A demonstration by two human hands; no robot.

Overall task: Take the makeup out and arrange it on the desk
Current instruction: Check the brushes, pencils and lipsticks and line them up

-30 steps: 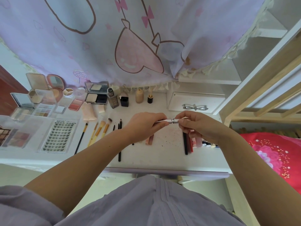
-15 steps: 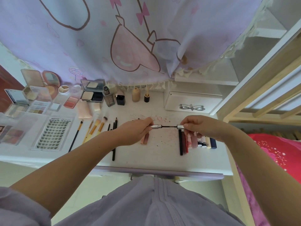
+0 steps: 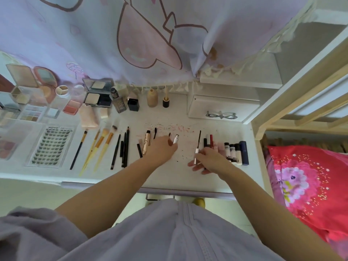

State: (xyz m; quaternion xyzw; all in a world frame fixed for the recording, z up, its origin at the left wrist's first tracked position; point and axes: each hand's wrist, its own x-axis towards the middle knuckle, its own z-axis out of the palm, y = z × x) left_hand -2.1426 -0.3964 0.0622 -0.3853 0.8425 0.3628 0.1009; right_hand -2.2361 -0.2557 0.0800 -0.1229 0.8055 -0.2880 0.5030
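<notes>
My left hand [image 3: 162, 147] holds a small silver-white tube [image 3: 175, 139] low over the white desk [image 3: 175, 174], its open end pointing away from me. My right hand [image 3: 209, 160] holds the tube's wand [image 3: 198, 143] by its silver cap, the thin black brush tip pointing to the far side. The two parts are well apart. Left of my left hand lie a rose-gold tube [image 3: 146, 143], black pencils [image 3: 125, 147] and yellow-handled brushes [image 3: 101, 146]. Right of my right hand lies a row of lip tubes and small bottles [image 3: 233, 151].
Open palettes and compacts [image 3: 28, 102] and a lash tray [image 3: 50, 146] fill the desk's left. Bottles [image 3: 152, 97] stand at the back under a hanging curtain [image 3: 131, 38]. A white drawer box [image 3: 222, 108] sits back right. A wooden bed frame [image 3: 282, 102] and red bedding [image 3: 310, 181] are on the right.
The wand has come fully out of the tube. My hands have moved apart and down toward the desk, and both parts now point away from me.
</notes>
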